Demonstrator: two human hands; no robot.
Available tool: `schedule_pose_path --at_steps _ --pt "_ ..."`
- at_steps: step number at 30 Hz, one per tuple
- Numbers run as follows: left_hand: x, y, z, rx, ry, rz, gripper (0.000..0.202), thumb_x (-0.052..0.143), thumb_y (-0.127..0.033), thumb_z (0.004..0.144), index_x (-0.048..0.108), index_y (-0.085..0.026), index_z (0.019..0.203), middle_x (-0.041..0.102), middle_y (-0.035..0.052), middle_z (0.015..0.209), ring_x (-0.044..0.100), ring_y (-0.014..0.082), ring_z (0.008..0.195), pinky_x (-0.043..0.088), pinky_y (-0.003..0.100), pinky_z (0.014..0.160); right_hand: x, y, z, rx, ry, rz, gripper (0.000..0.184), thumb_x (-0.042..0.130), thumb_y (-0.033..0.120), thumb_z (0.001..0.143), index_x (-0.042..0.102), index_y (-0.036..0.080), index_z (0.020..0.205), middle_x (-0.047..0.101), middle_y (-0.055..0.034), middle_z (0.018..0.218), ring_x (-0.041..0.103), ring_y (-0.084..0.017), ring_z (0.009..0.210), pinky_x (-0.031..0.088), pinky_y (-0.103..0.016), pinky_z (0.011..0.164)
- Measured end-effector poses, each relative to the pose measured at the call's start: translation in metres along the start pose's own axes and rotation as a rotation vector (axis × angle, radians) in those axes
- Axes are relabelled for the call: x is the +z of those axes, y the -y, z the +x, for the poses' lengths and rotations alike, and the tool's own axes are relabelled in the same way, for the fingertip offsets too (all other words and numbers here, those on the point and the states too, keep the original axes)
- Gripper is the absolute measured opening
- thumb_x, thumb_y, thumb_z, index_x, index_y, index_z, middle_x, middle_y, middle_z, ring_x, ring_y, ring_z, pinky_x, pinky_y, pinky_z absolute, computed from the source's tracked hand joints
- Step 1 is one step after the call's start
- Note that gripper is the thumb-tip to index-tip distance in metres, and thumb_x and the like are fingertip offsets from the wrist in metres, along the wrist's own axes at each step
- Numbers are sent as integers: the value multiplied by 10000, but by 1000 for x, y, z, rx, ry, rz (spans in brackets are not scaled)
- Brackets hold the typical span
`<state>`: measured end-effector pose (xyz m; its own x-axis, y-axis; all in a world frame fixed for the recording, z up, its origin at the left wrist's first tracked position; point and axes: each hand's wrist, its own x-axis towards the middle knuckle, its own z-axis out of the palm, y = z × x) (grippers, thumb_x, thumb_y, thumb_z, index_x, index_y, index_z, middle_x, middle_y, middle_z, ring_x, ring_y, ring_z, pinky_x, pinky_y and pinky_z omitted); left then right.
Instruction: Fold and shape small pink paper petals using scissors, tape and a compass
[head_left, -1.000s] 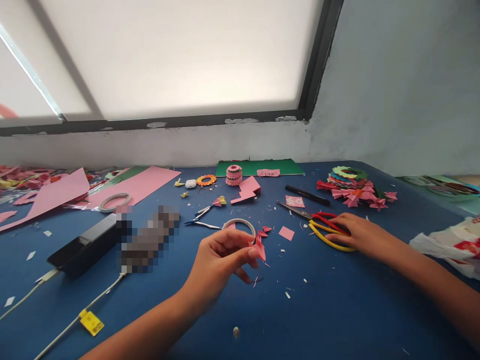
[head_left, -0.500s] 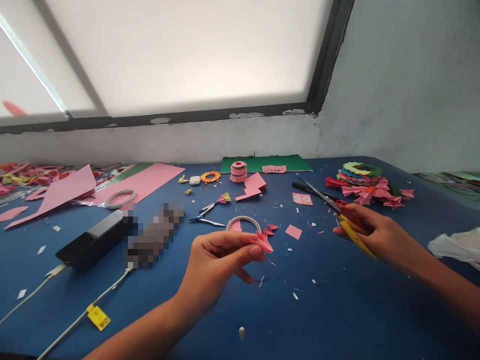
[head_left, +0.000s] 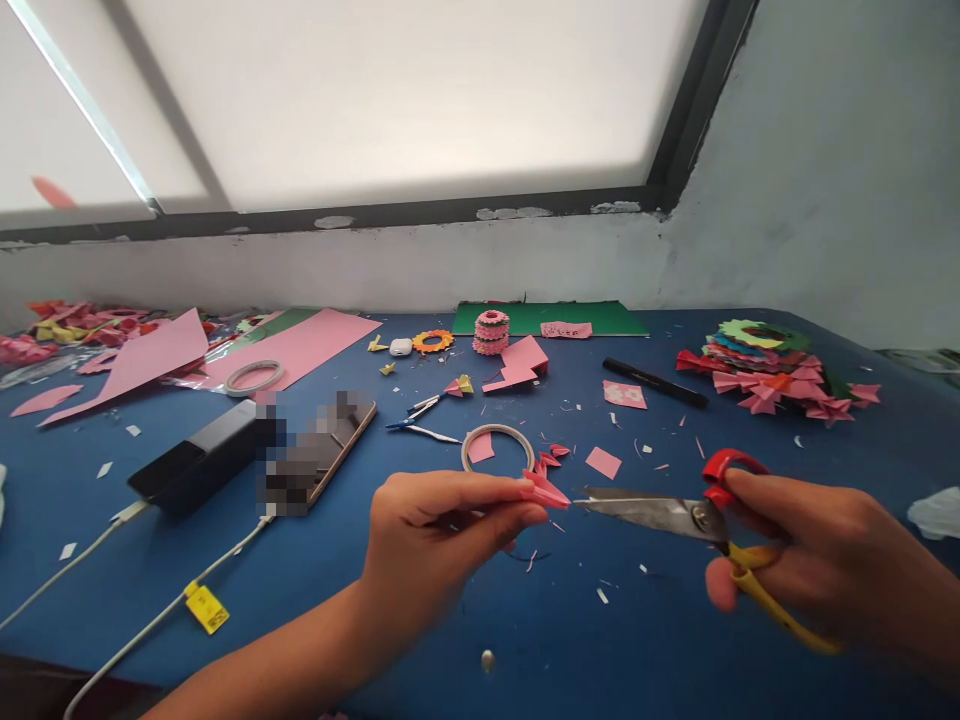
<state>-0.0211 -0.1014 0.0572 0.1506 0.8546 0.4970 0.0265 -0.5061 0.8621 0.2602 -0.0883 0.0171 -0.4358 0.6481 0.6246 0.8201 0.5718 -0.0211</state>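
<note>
My left hand (head_left: pixel 439 525) pinches a small folded pink paper piece (head_left: pixel 546 489) between thumb and fingers, held just above the blue table (head_left: pixel 420 620). My right hand (head_left: pixel 817 565) grips scissors (head_left: pixel 675 515) with a red and a yellow handle loop. The blades point left, nearly closed, with their tip just right of the pink piece. A tape ring (head_left: pixel 497 445) lies on the table right behind the pink piece, with small pink folded bits (head_left: pixel 551 458) beside it.
A power bank (head_left: pixel 199 465) and a phone (head_left: pixel 322 455) with white cables lie at left. Pink sheets (head_left: pixel 300 350), another tape roll (head_left: pixel 253 377), tweezers (head_left: pixel 420 420), a black marker (head_left: pixel 654 382), a green sheet (head_left: pixel 585 318) and a pile of paper stars (head_left: pixel 772 375) lie further back. Paper scraps dot the table.
My right hand lifted the scissors off the table and swung them toward the pink piece, blades pointing left. My left hand kept its pinch and turned the piece toward the scissors.
</note>
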Motion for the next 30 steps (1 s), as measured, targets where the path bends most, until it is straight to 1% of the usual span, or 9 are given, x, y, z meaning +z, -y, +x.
schedule_pose_path --at_steps 2,3,6,12,16,19,21,24,30 --pt "0 1 0 23 7 12 338 703 5 677 757 -297 816 762 -44 756 714 149 625 615 190 514 -1 2 3 -134 2 -29 462 463 631 784 463 201 614 440 46 455 383 -87 366 386 -212 356" --pt "0 1 0 26 7 14 333 702 7 677 758 -291 814 763 -40 759 715 152 627 615 193 512 -2 3 5 -168 -2 -43 465 436 625 806 466 196 631 444 43 453 393 -88 359 389 -214 354" --pt "1 3 -1 30 -3 16 320 703 12 673 760 -276 801 763 -34 756 719 156 638 616 193 517 -4 6 8 -182 -22 -69 477 396 628 827 470 192 649 455 38 444 402 -91 339 388 -219 342" --pt "2 6 -4 62 -47 4 362 712 24 654 752 -302 806 762 -59 750 719 146 622 613 186 507 -3 5 8 -185 -28 -70 464 414 613 827 455 208 602 442 49 431 389 -89 334 378 -216 332" --pt "2 6 -4 88 -71 9 360 719 32 635 753 -288 797 762 -46 736 719 160 603 610 197 482 -1 4 6 -173 -54 -83 480 443 626 801 480 200 583 426 53 432 382 -85 336 371 -213 334" --pt "4 5 -4 69 -87 -13 355 713 43 631 755 -277 780 762 -36 736 719 158 601 612 189 486 0 4 6 -188 -47 -108 459 470 599 795 494 195 578 430 49 433 381 -81 338 368 -207 339" --pt "5 4 -4 45 -95 -32 347 710 41 631 755 -275 767 761 -35 730 722 163 607 618 191 489 -1 5 7 -206 -44 -128 456 458 581 808 501 190 577 434 42 431 387 -82 340 373 -210 345" --pt "6 3 -5 30 -104 -59 334 705 39 630 755 -265 759 760 -27 721 725 179 607 628 209 486 -2 6 9 -227 -80 -155 470 426 572 825 494 193 557 430 40 416 390 -82 330 376 -212 344" --pt "7 3 -8 24 -117 -97 351 697 51 637 754 -269 770 761 -32 733 729 179 636 630 198 498 -3 9 12 -255 -120 -170 456 464 533 820 475 192 516 409 43 397 382 -75 308 368 -209 329"
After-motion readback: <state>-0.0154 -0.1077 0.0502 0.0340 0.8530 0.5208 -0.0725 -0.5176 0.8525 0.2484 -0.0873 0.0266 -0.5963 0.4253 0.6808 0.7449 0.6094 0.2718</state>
